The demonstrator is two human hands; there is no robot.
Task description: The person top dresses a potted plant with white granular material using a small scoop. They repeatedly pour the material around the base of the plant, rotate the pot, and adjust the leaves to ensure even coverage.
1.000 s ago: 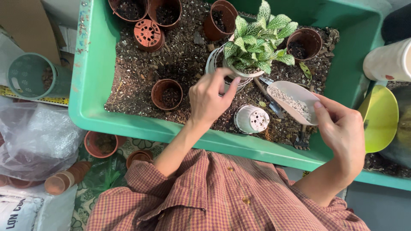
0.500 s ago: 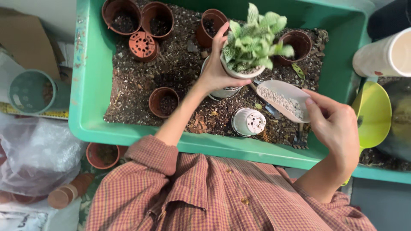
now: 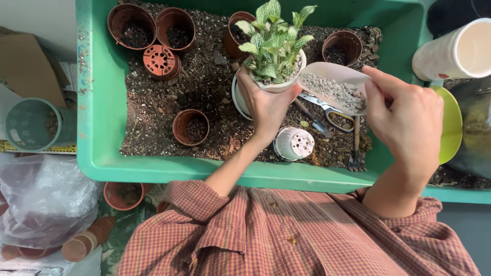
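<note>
While left fingers (image 3: 255,97) clamp white pot (image 3: 268,87) — right fingers (image 3: 373,94) grip, seemingly, gravel scoop (image 3: 335,87)

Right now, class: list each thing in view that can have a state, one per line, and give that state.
white pot: upright, planted, held by left hand
scoop: loaded with gravel, held by right hand
small white pot: upside down
orange pot: upside down
brown pot: upright, soil inside
scissors: closed, lying on soil

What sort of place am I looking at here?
Most likely a home potting bench: a green tray of loose soil, small brown plastic pots, and the left hand holding a potted plant while the right hand tips a scoop of gravel.
</note>
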